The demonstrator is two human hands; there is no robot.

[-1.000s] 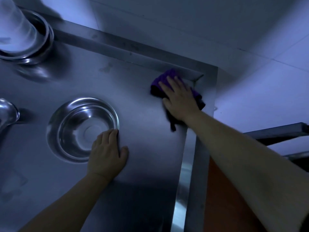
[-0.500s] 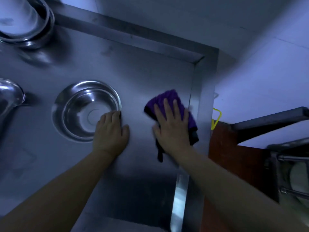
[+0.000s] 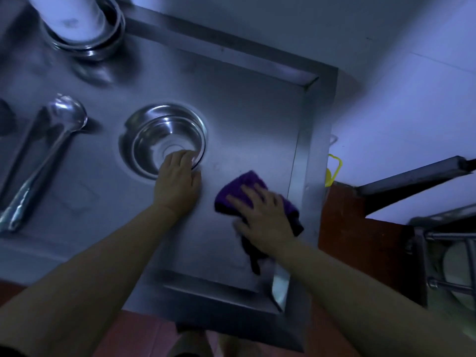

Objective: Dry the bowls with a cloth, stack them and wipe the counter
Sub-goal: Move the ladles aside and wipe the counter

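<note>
A steel bowl [image 3: 159,135] stands upright on the steel counter [image 3: 247,119]. My left hand [image 3: 177,181] rests beside it, its fingers lying over the bowl's near rim. To the right, my right hand [image 3: 265,220] presses flat on a purple cloth [image 3: 242,186] spread on the counter near the raised right edge. A dark tail of the cloth trails toward me from under the wrist. More steel bowls [image 3: 103,47] sit stacked at the back left under a white cylinder [image 3: 72,16].
A steel ladle [image 3: 43,155] lies on the counter at the left. The counter has a raised rim along the back, right and near sides. Past the right edge are a white wall, a yellow object [image 3: 332,171] and a metal rack [image 3: 448,253].
My right hand has dragged the purple cloth from the back right corner toward me along the right edge. My left hand stayed by the bowl, fingers now over its rim.
</note>
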